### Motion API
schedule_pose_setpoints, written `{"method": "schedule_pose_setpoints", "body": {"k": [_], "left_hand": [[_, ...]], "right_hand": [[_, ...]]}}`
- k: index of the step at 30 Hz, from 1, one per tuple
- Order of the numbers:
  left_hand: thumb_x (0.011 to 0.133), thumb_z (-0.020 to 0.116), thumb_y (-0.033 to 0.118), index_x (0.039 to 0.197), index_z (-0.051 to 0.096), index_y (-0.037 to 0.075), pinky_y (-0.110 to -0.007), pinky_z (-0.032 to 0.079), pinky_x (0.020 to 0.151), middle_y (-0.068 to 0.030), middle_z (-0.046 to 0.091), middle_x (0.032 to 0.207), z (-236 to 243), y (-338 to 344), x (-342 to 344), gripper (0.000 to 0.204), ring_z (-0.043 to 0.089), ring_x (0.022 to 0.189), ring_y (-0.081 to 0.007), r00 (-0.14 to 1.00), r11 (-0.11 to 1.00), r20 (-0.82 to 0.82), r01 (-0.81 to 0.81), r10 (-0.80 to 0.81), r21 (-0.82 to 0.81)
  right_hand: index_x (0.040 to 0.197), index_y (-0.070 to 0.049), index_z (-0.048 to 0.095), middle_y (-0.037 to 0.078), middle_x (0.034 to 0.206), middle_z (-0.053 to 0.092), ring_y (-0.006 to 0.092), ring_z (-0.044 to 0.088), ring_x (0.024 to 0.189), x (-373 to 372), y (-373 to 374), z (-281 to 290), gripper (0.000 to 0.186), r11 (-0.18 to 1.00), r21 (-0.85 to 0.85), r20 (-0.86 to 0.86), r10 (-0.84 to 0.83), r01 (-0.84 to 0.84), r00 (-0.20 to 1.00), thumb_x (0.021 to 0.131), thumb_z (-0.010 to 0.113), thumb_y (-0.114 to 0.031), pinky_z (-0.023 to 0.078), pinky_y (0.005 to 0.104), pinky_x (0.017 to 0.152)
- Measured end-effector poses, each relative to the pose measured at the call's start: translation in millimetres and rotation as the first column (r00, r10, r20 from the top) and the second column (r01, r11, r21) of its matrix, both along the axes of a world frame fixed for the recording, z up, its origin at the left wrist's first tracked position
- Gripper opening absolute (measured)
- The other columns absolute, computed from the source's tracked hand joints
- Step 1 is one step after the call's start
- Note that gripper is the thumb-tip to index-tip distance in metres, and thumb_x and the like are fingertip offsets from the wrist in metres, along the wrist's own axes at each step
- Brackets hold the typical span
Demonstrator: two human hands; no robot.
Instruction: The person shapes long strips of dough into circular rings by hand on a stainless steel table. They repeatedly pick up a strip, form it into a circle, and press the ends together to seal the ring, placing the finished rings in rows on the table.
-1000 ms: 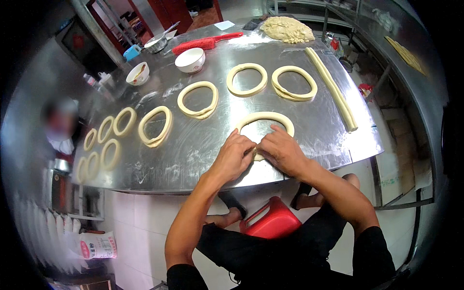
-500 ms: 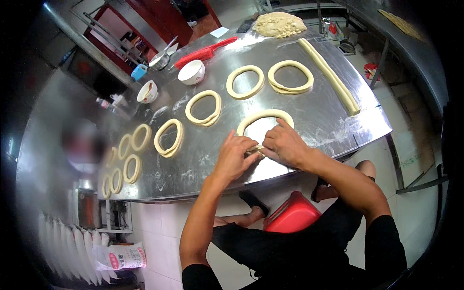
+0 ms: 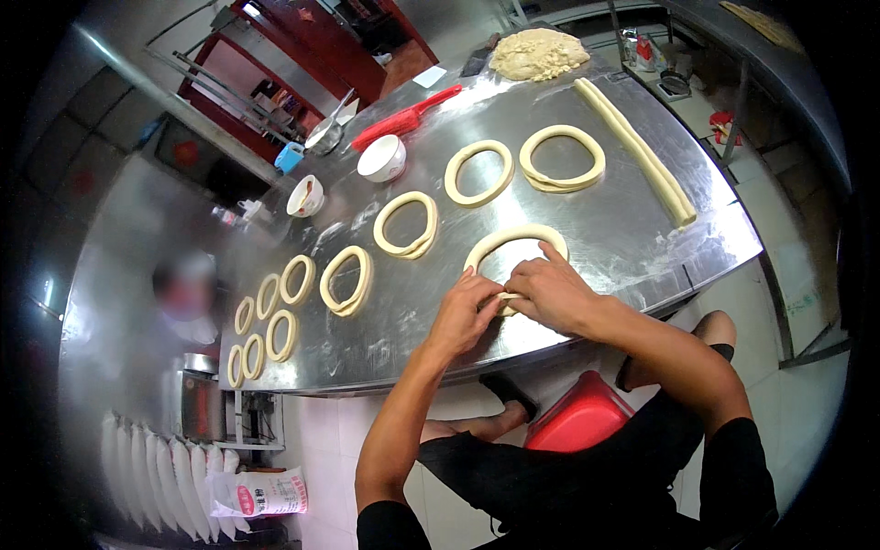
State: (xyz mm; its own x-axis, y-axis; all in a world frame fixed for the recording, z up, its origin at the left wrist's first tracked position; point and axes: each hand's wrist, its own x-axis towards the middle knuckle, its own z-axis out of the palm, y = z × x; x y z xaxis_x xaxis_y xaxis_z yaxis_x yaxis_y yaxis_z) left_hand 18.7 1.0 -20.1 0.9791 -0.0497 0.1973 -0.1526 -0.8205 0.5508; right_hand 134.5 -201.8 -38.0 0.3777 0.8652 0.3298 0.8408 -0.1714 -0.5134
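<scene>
A pale dough ring (image 3: 519, 235) lies at the near edge of the steel table. My left hand (image 3: 466, 312) pinches its near side from the left. From the right, my right hand (image 3: 555, 295) presses on the same spot, its fingers curled over the dough. The two hands almost touch where the strand ends overlap; the fingers partly hide that join. Finished-looking rings lie around: one dough ring (image 3: 446, 191) and another dough ring (image 3: 596, 170) beyond my hands, several more to the left. A long doubled dough strip (image 3: 642, 156) stretches along the right side.
On the steel table (image 3: 632, 261), a large dough lump (image 3: 539, 55) sits at the far end. A red brush (image 3: 403, 123), a white bowl (image 3: 381, 159), a smaller bowl (image 3: 305, 197) and a metal pot (image 3: 324, 137) stand far left. Below is a red stool (image 3: 579, 414); white sacks (image 3: 165, 477) stand lower left.
The whole view has shifted, so the table and rings appear farther right and lower. My hands stay on the same dough ring, still pinching and pressing its near side.
</scene>
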Motion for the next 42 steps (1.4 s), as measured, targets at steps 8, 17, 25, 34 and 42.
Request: {"method": "schedule_pose_setpoints", "body": {"k": [8, 17, 25, 34, 42], "left_hand": [[0.09, 0.074, 0.005, 0.102, 0.073, 0.005, -0.061, 0.036, 0.123, -0.0138, 0.071, 0.097, 5.4, 9.7, -10.6, 0.012, 0.068, 0.104, -0.0371, 0.996, 0.975, 0.092, -0.002, -0.019, 0.222], [0.093, 0.067, 0.008, 0.108, 0.068, 0.006, -0.061, 0.036, 0.122, -0.0174, 0.067, 0.105, -41.8, -4.4, 3.7, 0.016, 0.062, 0.112, -0.0401, 0.942, 0.995, 0.326, -0.092, 0.079, 0.024], [0.091, 0.063, 0.006, 0.113, 0.066, -0.003, -0.054, 0.029, 0.127, -0.0223, 0.059, 0.132, -53.6, -25.5, -15.8, 0.024, 0.051, 0.136, -0.0412, 0.901, 0.937, 0.327, -0.191, 0.286, -0.293], [0.089, 0.065, 0.009, 0.126, 0.065, -0.007, -0.057, 0.022, 0.133, -0.0289, 0.052, 0.147, -69.5, -34.9, -11.0, 0.041, 0.041, 0.15, -0.046, 0.893, 0.923, 0.331, -0.193, 0.305, -0.332], [0.092, 0.063, 0.006, 0.126, 0.064, -0.01, -0.057, 0.02, 0.134, -0.0307, 0.048, 0.153, -67.8, -36.1, -17.1, 0.038, 0.033, 0.156, -0.045, 0.932, 0.924, 0.238, -0.185, 0.273, -0.336]], "right_hand": [[0.102, -0.007, 0.079, 0.016, 0.099, 0.072, 0.0355, 0.069, 0.104, -4.5, 23.7, 3.2, 0.03, 0.997, -0.069, -0.02, -0.021, 0.02, 1.0, 0.099, 0.071, -0.035, 0.033, 0.0631, 0.12], [0.092, 0.002, 0.076, 0.021, 0.093, 0.069, 0.0418, 0.063, 0.094, 6.8, 19.3, -1.4, 0.03, 0.998, -0.042, -0.029, -0.053, 0.052, 0.998, 0.093, 0.076, -0.028, 0.039, 0.0563, 0.108], [0.09, 0.0, 0.073, 0.02, 0.093, 0.068, 0.0419, 0.062, 0.098, -4.6, 29.7, -20.4, 0.015, 0.993, 0.073, 0.106, -0.103, 0.095, 0.989, 0.083, 0.079, -0.012, 0.043, 0.0532, 0.103], [0.103, 0.001, 0.071, 0.021, 0.104, 0.067, 0.0436, 0.062, 0.106, -18.8, 19.2, -9.2, 0.022, 0.992, 0.107, 0.069, -0.078, 0.07, 0.995, 0.083, 0.072, -0.009, 0.044, 0.053, 0.104], [0.1, 0.003, 0.07, 0.021, 0.106, 0.063, 0.0441, 0.058, 0.106, -12.6, 20.1, -9.6, 0.017, 0.994, -0.02, 0.067, -0.106, 0.107, 0.992, 0.085, 0.065, -0.004, 0.043, 0.0523, 0.102]]}}
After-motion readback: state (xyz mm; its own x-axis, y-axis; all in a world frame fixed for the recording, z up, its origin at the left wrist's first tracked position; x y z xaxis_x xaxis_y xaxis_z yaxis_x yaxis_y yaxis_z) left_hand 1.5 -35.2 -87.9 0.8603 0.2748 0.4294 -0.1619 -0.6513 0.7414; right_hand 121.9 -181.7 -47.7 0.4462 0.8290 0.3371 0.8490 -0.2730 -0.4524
